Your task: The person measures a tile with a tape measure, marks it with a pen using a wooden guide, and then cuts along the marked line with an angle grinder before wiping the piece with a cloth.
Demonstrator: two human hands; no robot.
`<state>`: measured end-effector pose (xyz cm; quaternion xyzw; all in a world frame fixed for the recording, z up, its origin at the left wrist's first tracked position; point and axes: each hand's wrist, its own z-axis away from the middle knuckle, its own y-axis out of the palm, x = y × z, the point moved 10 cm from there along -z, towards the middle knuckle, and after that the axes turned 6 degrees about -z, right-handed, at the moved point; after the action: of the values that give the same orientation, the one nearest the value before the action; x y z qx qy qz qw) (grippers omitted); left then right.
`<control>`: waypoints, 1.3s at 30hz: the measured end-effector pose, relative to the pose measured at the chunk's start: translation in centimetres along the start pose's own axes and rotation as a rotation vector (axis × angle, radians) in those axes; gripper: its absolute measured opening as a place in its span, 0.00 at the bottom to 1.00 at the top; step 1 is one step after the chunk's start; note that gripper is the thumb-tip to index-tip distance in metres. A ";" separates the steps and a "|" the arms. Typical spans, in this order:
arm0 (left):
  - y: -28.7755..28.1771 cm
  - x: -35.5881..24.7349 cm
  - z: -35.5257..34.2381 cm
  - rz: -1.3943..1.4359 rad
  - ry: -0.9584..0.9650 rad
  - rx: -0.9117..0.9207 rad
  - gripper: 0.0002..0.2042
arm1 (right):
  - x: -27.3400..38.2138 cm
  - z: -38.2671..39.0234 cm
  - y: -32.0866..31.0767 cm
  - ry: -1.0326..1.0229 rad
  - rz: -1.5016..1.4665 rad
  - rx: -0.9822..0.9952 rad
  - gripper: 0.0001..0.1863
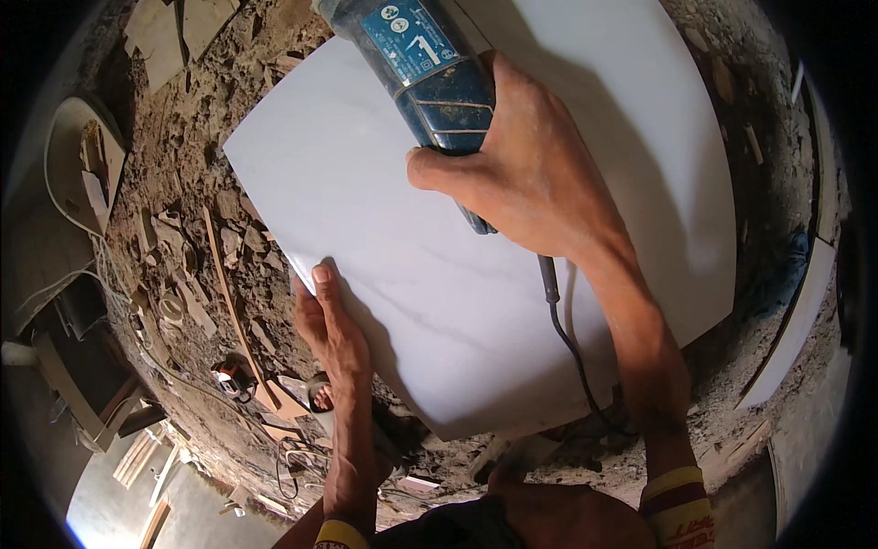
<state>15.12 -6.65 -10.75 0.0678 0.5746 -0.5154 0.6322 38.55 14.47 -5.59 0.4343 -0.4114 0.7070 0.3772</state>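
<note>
A large white tile point(430, 320) with faint grey veining spans the middle, tilted above the rough ground. My right hand point(540, 165) is wrapped around the body of a blue angle grinder point(448, 101), which lies over the upper part of the tile. The grinder's head and disc are cut off by the upper edge of the view. From its rear end, a black cord point(567, 334) runs down across the tile toward me. My left hand point(331, 322) grips the tile's left edge, thumb on top and fingers mostly hidden beneath.
Broken tile pieces point(169, 41) and rubble cover the dirt at left. A thin wooden strip point(219, 284) lies there, with an orange and black tape measure point(234, 377) near its lower end. At right are a blue cloth point(788, 274) and a long white strip point(791, 334).
</note>
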 end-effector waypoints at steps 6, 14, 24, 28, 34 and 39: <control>0.1 -0.3 0.1 0.062 0.009 0.011 0.21 | -0.4 -0.1 -0.1 0.004 0.038 -0.025 0.23; 0.0 -0.1 0.1 0.026 -0.001 -0.002 0.21 | -0.2 -0.3 -0.2 0.014 0.026 -0.031 0.25; 0.3 -0.4 0.1 0.039 -0.010 0.011 0.21 | -0.3 -0.4 -0.1 0.022 0.018 -0.015 0.23; 0.3 -0.6 0.1 0.053 -0.007 -0.002 0.21 | 0.0 -0.5 0.0 0.045 -0.004 0.020 0.26; 0.2 -0.1 0.1 0.053 -0.001 0.003 0.21 | 0.1 -0.5 -0.1 0.008 -0.002 0.008 0.26; 0.3 -0.6 0.2 0.038 -0.018 -0.003 0.21 | 0.0 -0.7 0.2 0.010 0.009 0.019 0.26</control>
<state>15.54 -6.31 -10.37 0.0731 0.5680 -0.5031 0.6472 38.15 15.04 -5.87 0.4325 -0.4046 0.7148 0.3720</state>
